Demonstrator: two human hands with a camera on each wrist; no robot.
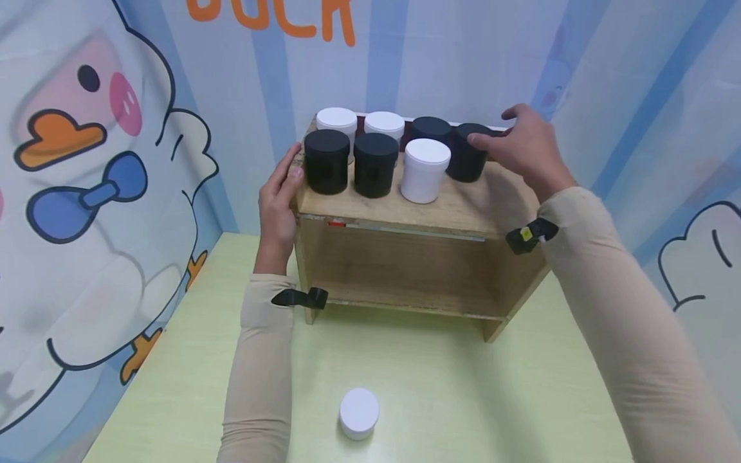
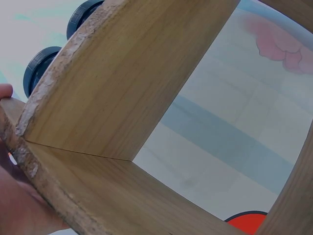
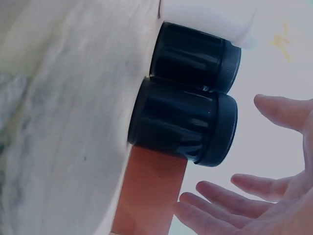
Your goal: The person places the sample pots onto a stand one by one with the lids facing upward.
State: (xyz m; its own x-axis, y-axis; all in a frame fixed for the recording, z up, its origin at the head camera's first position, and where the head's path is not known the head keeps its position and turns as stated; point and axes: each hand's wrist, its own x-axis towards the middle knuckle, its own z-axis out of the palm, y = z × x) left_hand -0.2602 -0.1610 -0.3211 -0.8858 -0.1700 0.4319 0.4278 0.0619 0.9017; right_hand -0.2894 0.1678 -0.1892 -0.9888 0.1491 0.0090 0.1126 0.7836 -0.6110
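Note:
Black and white lidded jars stand in two rows on a wooden shelf (image 1: 399, 270). My right hand (image 1: 523, 148) is beside the rightmost black jar (image 1: 467, 157), its fingers spread. In the right wrist view that hand (image 3: 264, 196) stands apart from this black jar (image 3: 178, 120). My left hand (image 1: 280, 206) rests against the shelf's left side near the top corner, fingers fairly straight. The left wrist view shows part of that hand (image 2: 24, 205) outside the side panel. In front are two black jars (image 1: 327, 164) and a white jar (image 1: 425, 172).
Another white jar (image 1: 359, 411) stands alone on the pale table (image 1: 393, 360) in front of the shelf. Two white jars (image 1: 337, 119) and a black jar (image 1: 430, 128) are at the shelf's back. A printed curtain (image 1: 475, 64) hangs close behind.

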